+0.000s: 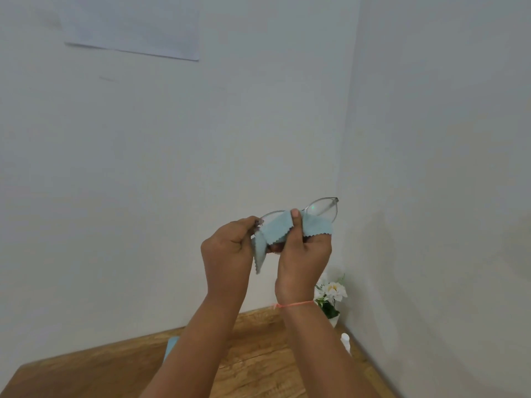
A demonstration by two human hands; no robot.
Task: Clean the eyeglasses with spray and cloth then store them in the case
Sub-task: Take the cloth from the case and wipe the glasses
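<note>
Fingers [296, 219] of right hand [301, 254] pinch cloth [278, 228] on eyeglasses [323, 211] gripped by left hand [227, 248]; wooden table [86, 372], white walls [172, 168]

One eyeglasses [323, 210] lens under cloth [277, 229], pale blue object [171, 347] (kind unclear) mostly behind left forearm [198, 337], white bottle [345, 339] partly hidden

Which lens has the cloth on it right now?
The lens of the eyeglasses beside the left hand: the right hand presses the blue cloth over it. The other lens stands bare.
</note>
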